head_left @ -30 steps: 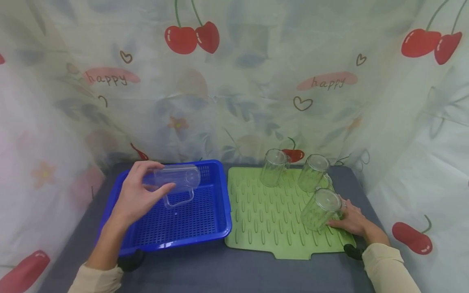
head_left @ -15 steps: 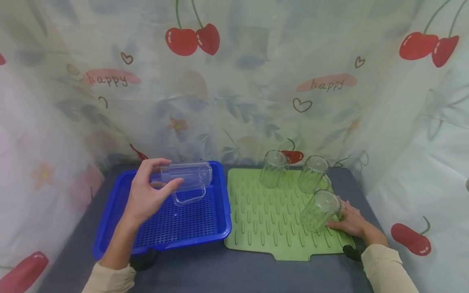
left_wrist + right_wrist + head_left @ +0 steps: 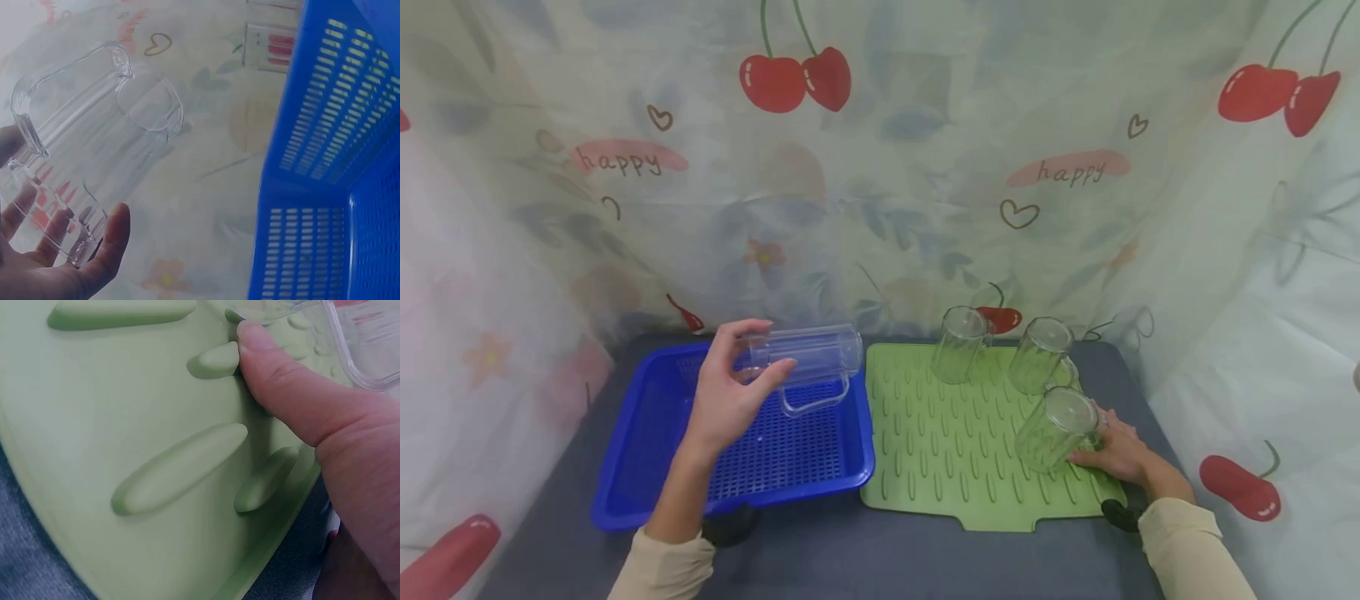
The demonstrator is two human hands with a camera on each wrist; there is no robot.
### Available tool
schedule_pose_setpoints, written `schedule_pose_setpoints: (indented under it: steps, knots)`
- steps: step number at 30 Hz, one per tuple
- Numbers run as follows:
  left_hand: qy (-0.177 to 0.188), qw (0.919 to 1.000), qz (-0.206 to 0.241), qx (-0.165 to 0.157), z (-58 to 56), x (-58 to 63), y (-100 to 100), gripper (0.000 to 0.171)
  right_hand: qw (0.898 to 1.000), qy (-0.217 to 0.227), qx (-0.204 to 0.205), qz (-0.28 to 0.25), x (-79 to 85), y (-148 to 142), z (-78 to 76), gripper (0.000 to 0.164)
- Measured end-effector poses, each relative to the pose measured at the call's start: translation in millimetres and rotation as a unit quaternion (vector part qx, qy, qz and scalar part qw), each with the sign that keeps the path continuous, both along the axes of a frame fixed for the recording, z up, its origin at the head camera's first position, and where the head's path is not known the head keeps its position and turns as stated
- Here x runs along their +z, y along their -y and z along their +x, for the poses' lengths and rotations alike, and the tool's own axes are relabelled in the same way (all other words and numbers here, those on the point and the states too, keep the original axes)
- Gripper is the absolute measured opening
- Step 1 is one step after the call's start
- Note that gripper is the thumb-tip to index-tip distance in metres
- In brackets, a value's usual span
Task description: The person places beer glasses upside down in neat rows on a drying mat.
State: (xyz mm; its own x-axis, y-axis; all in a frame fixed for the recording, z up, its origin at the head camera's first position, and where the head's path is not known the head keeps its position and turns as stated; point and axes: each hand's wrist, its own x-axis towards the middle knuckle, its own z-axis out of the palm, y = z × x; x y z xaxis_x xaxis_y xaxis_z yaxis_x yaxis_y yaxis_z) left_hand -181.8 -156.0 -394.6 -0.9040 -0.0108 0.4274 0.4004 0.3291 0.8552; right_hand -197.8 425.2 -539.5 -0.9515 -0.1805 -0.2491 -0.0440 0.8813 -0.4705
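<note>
My left hand (image 3: 730, 392) grips a clear glass mug (image 3: 816, 354) near one end, thumb and fingers around its wall. The mug lies sideways in the air over the right part of a blue plastic basket (image 3: 647, 492), base to the right and handle hanging down. In the left wrist view the mug's handle (image 3: 69, 69) and fingers behind the glass show. On a green ridged mat (image 3: 925, 467), my right hand (image 3: 1120, 450) holds a second glass mug (image 3: 1052, 433) at its handle side; its fingers are partly hidden. The thumb (image 3: 294, 387) touches that mug low down.
Two more glass mugs, a back-left one (image 3: 958, 346) and a back-right one (image 3: 1041, 358), stand on the mat, seemingly bottom up. Basket and mat sit side by side on a dark grey table (image 3: 925, 558). A printed curtain (image 3: 880, 167) encloses the back and sides.
The left hand has carried its glass mug to the right across the basket, toward the mat. My right hand and the mugs on the mat have stayed in place.
</note>
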Motion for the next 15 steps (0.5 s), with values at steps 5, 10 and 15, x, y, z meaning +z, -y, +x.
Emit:
schedule_pose_setpoints:
  steps: [5, 10, 15]
  knots:
    - [0.005, 0.9992, 0.034, -0.022, -4.4, -4.4, -11.7, 0.054, 1.0, 0.007, -0.002, -0.006, -1.2, 0.2, 0.0, 0.108]
    - [0.009, 0.9972, 0.057, -0.047, -5.9, -5.8, -23.3, 0.054, 1.0, 0.006, -0.004, -0.015, -3.1, -1.7, -0.7, 0.108]
    - [0.018, 0.9923, 0.098, -0.073, -5.8, -7.2, -35.5, 0.055, 1.0, 0.001, -0.006, -0.018, -4.6, -4.2, 0.6, 0.108]
